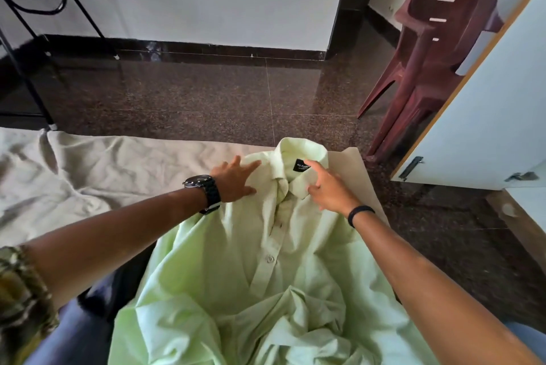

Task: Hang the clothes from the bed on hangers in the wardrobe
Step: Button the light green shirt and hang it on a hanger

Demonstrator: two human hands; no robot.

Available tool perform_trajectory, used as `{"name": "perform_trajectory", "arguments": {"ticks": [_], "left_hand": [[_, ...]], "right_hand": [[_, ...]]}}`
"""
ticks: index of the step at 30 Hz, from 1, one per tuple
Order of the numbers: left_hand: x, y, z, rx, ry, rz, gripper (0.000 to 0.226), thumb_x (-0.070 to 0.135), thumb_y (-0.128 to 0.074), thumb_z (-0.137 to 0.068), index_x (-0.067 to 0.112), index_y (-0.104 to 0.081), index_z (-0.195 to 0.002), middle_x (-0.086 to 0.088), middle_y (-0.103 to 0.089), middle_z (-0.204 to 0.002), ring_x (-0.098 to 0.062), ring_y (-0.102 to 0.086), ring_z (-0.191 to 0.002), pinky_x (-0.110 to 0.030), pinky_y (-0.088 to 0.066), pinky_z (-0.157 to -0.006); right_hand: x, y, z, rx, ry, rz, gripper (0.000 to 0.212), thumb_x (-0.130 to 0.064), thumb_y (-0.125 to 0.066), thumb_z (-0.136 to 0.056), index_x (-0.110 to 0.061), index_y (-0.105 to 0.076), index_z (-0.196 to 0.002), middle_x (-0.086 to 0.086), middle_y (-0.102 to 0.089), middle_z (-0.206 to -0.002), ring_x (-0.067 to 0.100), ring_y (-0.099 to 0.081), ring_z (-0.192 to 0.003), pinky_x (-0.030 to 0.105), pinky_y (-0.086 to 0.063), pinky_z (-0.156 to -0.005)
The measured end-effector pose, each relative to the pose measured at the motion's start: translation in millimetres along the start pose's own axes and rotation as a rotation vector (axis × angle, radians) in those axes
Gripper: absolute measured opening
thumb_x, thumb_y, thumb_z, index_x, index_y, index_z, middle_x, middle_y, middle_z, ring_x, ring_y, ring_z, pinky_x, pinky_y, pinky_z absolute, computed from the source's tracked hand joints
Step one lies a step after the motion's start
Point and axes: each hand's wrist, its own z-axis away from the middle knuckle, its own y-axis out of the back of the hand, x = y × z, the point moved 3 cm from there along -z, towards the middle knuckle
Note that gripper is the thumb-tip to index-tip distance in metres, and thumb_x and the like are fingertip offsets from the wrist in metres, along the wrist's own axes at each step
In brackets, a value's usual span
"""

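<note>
Pale green cotton fills the near part of the view: a button-front shirt (pixel 274 276) lies face up on the bed (pixel 97 163), its lower half bunched in folds nearest the camera and its collar at the far edge of the beige sheet. Both hands reach onto its upper part. The left hand (pixel 235 180), with a dark wristwatch (pixel 205 192) on its wrist, lies flat with fingers spread and straight on the left shoulder of the shirt, gripping nothing. The right hand (pixel 328 187), a black band (pixel 359 214) at the wrist, rests on the right collar wing with fingers loosely extended, one fingertip beside the black neck label (pixel 302 165); it pinches nothing. Beyond the bed lies a dark speckled stone floor (pixel 206 90). At far right stands a maroon plastic chair (pixel 428 39), and nearer on the right a white wardrobe door (pixel 487 116) with a metal handle. A black metal stand (pixel 23 25) rises at far left against the white wall.
</note>
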Motion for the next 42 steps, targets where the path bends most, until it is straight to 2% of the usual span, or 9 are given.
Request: {"name": "perform_trajectory", "arguments": {"ticks": [4, 10, 13, 19, 24, 32, 36, 39, 42], "left_hand": [[-23, -11, 0, -0.025, 0.083, 0.058, 0.062, 0.043, -0.050, -0.094, 0.030, -0.023, -0.149, -0.012, -0.042, -0.137, -0.034, -0.049, -0.120, -0.039, -0.042, -0.095], [-33, 4, 1, 0.134, 0.205, 0.136, 0.044, 0.045, -0.039, -0.098, 0.012, -0.052, -0.124, -0.014, -0.049, -0.127, -0.036, -0.052, -0.114, -0.042, -0.043, -0.091], [-29, 12, -1, 0.099, 0.227, 0.053, 0.048, 0.050, -0.035, -0.098, 0.014, -0.053, -0.125, -0.015, -0.040, -0.132, -0.037, -0.043, -0.120, -0.042, -0.039, -0.096], [5, 13, -27, 0.152, -0.247, 0.079, 0.078, 0.002, -0.042, -0.094, 0.042, -0.004, -0.149, -0.020, -0.022, -0.147, -0.035, -0.051, -0.118, -0.040, -0.051, -0.087], [8, 20, -40, 0.152, -0.185, -0.051, 0.039, 0.012, -0.039, -0.099, 0.017, -0.044, -0.137, -0.015, -0.041, -0.129, -0.033, -0.056, -0.107, -0.040, -0.050, -0.082], [-2, 33, -50, 0.185, -0.125, 0.177, 0.044, 0.046, -0.067, -0.083, 0.007, -0.061, -0.102, -0.014, -0.058, -0.108, -0.031, -0.058, -0.096, -0.036, -0.046, -0.077], [-2, 40, -56, 0.182, -0.083, 0.377, 0.035, 0.044, -0.074, -0.077, 0.017, -0.052, -0.081, -0.008, -0.057, -0.083, -0.031, -0.058, -0.084, -0.031, -0.041, -0.064], [-4, 47, -62, 0.254, -0.041, 0.557, 0.043, 0.035, -0.078, -0.075, 0.009, -0.057, -0.102, -0.007, -0.055, -0.088, -0.030, -0.057, -0.088, -0.028, -0.039, -0.066], [-6, 52, -67, 0.341, 0.032, 0.693, 0.059, 0.031, -0.077, -0.077, 0.012, -0.048, -0.125, -0.004, -0.051, -0.101, -0.023, -0.052, -0.088, -0.029, -0.041, -0.071]], "right_hand": [[7, -1, -10, 0.017, -0.030, 0.056, 0.014, -0.014, -0.053, -0.089, -0.017, -0.045, -0.100, 0.014, -0.055, -0.084, 0.037, -0.064, -0.077, 0.051, -0.056, -0.067], [3, 44, -21, 0.328, -0.205, 0.034, 0.015, -0.022, -0.053, -0.083, -0.011, -0.057, -0.093, 0.015, -0.059, -0.091, 0.035, -0.064, -0.076, 0.044, -0.056, -0.066], [4, 41, -28, 0.055, -0.116, 0.007, 0.008, -0.016, -0.055, -0.085, -0.017, -0.062, -0.089, 0.008, -0.057, -0.086, 0.029, -0.061, -0.075, 0.040, -0.056, -0.064], [12, 41, -40, 0.092, -0.087, 0.042, 0.036, -0.003, -0.046, -0.087, -0.024, -0.064, -0.109, 0.003, -0.034, -0.110, 0.025, -0.046, -0.111, 0.030, -0.038, -0.101], [9, 41, -39, -0.079, -0.069, 0.139, 0.032, -0.017, -0.050, -0.095, -0.019, -0.053, -0.127, 0.011, -0.047, -0.125, 0.028, -0.049, -0.118, 0.032, -0.038, -0.094], [3, 55, -45, 0.051, -0.031, 0.173, 0.050, -0.043, -0.070, -0.083, -0.015, -0.039, -0.056, 0.000, -0.044, -0.061, 0.022, -0.046, -0.082, 0.032, -0.030, -0.063], [4, 56, -45, 0.022, -0.025, -0.063, 0.030, -0.039, -0.073, -0.082, -0.011, -0.063, -0.088, 0.000, -0.059, -0.082, 0.017, -0.054, -0.084, 0.028, -0.039, -0.064], [10, 54, -41, -0.274, -0.118, -0.423, 0.068, -0.018, -0.072, -0.085, -0.030, -0.036, -0.141, 0.001, -0.058, -0.124, 0.018, -0.059, -0.106, 0.036, -0.046, -0.089], [21, 52, -45, -0.336, -0.187, -0.560, 0.084, -0.004, -0.070, -0.084, -0.030, -0.023, -0.148, 0.015, -0.055, -0.130, 0.029, -0.059, -0.113, 0.044, -0.046, -0.098]]}}
